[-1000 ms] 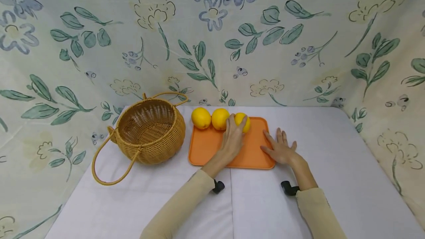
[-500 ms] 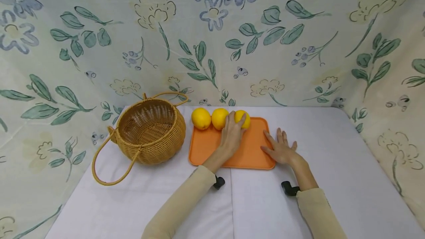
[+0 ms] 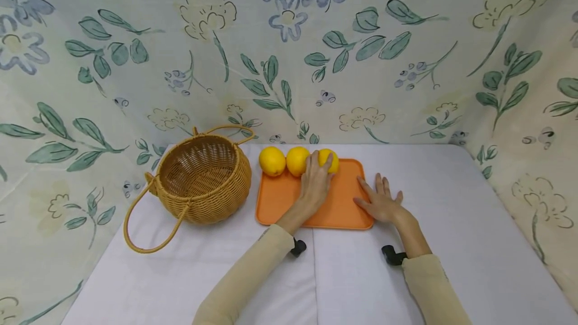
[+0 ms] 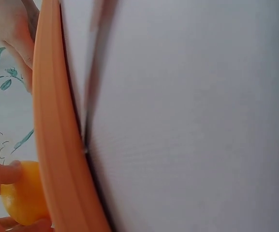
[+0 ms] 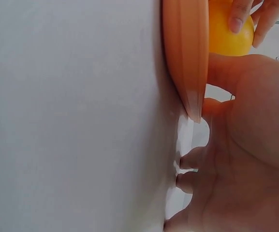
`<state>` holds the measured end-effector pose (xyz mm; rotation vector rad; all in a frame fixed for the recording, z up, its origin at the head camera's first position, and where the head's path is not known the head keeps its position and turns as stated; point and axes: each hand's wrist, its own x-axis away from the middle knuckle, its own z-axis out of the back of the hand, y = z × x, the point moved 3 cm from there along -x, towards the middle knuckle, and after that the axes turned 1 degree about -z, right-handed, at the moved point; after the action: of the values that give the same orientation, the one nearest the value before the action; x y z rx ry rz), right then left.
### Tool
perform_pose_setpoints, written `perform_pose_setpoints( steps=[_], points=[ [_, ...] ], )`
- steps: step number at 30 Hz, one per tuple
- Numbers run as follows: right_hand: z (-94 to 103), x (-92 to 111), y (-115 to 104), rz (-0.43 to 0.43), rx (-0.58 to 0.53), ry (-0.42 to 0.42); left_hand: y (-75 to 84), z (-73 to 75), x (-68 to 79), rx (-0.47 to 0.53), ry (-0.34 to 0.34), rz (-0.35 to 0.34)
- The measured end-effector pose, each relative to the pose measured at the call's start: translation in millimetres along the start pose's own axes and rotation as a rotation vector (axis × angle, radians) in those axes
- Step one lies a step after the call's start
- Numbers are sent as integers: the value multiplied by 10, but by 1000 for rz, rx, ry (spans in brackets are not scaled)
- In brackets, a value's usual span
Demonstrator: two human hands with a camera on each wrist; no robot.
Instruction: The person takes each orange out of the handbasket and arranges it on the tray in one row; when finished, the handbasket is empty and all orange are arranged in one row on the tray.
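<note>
Three yellow lemons stand in a row along the far edge of an orange tray (image 3: 280, 199): a left lemon (image 3: 272, 161), a middle lemon (image 3: 297, 161) and a right lemon (image 3: 333, 163). My left hand (image 3: 314, 182) reaches over the tray and grips the right lemon, thumb on its near right side and fingers on its left. The left wrist view also shows this lemon (image 4: 25, 195) between fingers and thumb. My right hand (image 3: 383, 203) lies spread at the tray's right edge, its thumb and forefinger touching the rim (image 5: 185, 48), other fingertips on the cloth.
A wicker basket (image 3: 230, 192) stands left of the tray, its two looped handles folded outward. A white cloth (image 3: 451, 204) covers the table. Behind it hangs a flower-patterned curtain (image 3: 289, 89).
My left hand stays on the right lemon, with its wrist shifted very slightly. The right hand, the tray and the basket keep their places.
</note>
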<state>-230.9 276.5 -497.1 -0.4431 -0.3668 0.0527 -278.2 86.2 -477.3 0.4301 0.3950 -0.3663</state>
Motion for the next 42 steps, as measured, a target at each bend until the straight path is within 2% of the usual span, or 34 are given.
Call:
perform_pose_setpoints(
  steps=[13,28,34,39,42],
  points=[
    [-20,-22,39,-6,-8,3,-7,22,-22,65,4,32],
    [25,6,24,-6,-17,-18,11,64,-30,77,-23,38],
    [36,11,33,-3,-10,-21,6,202,-36,70,-28,28],
    [55,26,27,1,-7,-22,-73,384,-14,147,-21,54],
    [73,37,29,6,-13,-29,-144,499,1,205,-15,43]
  ],
)
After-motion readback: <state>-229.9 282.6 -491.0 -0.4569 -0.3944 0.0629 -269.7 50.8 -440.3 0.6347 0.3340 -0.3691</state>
